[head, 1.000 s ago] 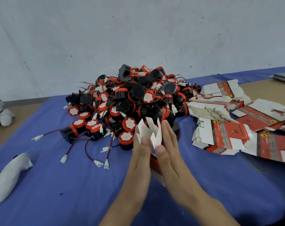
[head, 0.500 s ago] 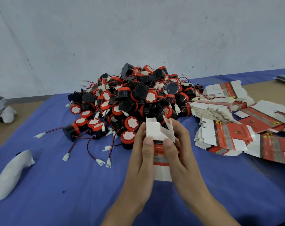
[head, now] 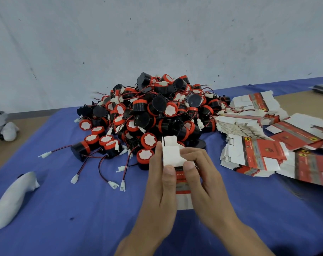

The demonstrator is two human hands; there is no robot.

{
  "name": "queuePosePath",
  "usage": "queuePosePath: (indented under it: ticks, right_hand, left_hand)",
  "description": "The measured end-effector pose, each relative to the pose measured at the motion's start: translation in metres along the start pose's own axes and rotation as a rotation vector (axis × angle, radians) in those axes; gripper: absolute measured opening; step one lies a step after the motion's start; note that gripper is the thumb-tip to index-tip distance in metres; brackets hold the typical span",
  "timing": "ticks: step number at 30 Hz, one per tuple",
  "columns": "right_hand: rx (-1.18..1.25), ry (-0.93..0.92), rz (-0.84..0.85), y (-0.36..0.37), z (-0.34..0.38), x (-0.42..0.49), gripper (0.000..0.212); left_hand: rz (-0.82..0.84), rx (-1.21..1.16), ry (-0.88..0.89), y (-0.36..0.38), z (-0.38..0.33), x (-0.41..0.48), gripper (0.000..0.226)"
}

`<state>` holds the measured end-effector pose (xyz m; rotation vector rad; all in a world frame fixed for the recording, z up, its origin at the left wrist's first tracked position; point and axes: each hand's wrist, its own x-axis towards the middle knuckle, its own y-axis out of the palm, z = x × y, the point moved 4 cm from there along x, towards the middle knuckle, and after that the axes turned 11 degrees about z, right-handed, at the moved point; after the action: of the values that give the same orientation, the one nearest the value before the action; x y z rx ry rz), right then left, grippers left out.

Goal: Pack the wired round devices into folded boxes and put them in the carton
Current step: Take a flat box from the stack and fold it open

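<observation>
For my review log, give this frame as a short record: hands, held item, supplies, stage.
left hand: grips the small box, thumb on its front
right hand: grips the same box near its top flaps
devices: heaped pile behind the hands, on the blue cloth
flat boxes: stacks at right
carton: not in view
stage: folding the box

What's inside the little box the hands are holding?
You can't see inside. The left hand and right hand hold the small box, and its white flaps and the fingers block the view.
</observation>
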<state>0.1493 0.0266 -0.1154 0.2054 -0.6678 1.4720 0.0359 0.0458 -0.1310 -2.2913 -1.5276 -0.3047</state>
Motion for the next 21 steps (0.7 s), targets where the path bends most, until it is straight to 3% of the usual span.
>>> queuePosePath:
  ticks: [7, 12, 16, 21]
  right_hand:
    - [0.039, -0.025, -0.021, -0.005, 0.000, 0.002, 0.033]
    - [0.110, 0.007, 0.084, 0.000, -0.004, 0.000, 0.019]
    - [0.034, -0.024, 0.154, 0.005, -0.002, -0.003, 0.035]
    - [-0.164, 0.009, 0.242, 0.009, -0.002, -0.005, 0.046]
  left_hand:
    - [0.107, -0.212, -0.032, -0.009, -0.011, 0.006, 0.069]
    - [0.162, -0.271, -0.037, -0.016, -0.011, 0.008, 0.050]
    - [0.157, -0.230, -0.009, -0.017, -0.012, 0.004, 0.028]
    - [0.098, -0.145, 0.018, -0.017, -0.013, 0.002, 0.022]
